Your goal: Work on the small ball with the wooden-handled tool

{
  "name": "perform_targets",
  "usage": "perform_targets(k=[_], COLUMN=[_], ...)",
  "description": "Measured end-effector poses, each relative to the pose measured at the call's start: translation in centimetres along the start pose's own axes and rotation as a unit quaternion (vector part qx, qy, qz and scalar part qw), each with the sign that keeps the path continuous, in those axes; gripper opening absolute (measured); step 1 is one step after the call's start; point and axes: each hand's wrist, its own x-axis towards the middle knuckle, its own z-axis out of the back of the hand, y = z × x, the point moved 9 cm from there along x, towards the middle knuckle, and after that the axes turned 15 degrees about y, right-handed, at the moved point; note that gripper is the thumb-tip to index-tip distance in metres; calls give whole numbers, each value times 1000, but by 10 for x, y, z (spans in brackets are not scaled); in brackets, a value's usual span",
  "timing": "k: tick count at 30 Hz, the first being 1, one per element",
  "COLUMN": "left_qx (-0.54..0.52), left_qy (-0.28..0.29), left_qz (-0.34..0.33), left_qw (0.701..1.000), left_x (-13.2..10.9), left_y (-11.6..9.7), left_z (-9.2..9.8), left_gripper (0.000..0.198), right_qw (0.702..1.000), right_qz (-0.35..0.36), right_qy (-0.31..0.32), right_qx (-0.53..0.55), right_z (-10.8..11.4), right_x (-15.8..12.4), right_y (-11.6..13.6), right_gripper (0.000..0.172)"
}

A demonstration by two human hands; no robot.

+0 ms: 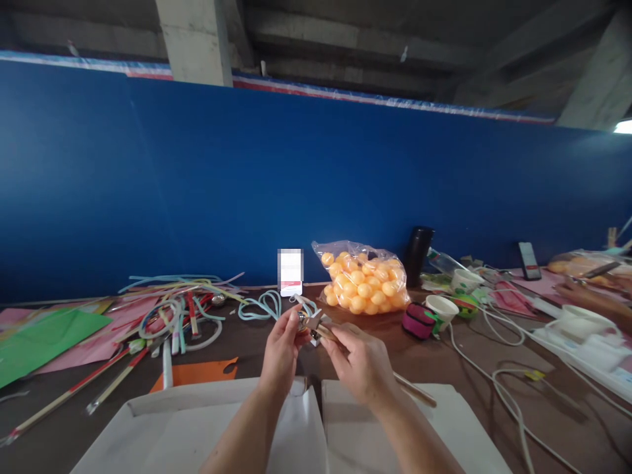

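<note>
Both hands meet above the middle of the table. My left hand (282,345) is closed, thumb and fingers pinching a small shiny metal piece (301,320) whose exact kind I cannot make out. My right hand (359,362) wraps around a thin wooden stick (419,390), whose rear end sticks out below the palm to the right. The stick's front end comes close to the metal piece; whether they touch is unclear. Just beneath the hands lie an opened white cardboard box (207,424) and a second white flap (395,434).
Behind the hands a phone (291,273) stands upright beside a clear bag of orange balls (365,283). Left are tangled tubes (172,316), coloured paper (54,342) and sticks. Right are a black bottle (419,257), paper cups (441,309), white cables (508,395) and another person's hand (587,296).
</note>
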Motion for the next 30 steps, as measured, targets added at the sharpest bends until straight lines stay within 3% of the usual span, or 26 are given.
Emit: perform_targets(k=[8,15,20,30], left_qx=[16,31,35,53], left_qy=[-10,-8,-7,8], left_qz=[6,-5,-9,-2], left_qw=[1000,999,999,999], left_x=[0,1,2,3], left_y=[1,-2,-1,2], left_z=[4,2,3,3], left_gripper=[48,35,40,42], right_qw=[999,1000,1000,1000], right_qz=[-20,-5,-8,-14], right_qy=[-31,9,-20,-3], right_qx=[-8,8,18,9], right_z=[9,2,7,3], right_x=[-1,0,-2,0], right_y=[-10,-4,-7,-8], right_gripper=[25,27,24,25])
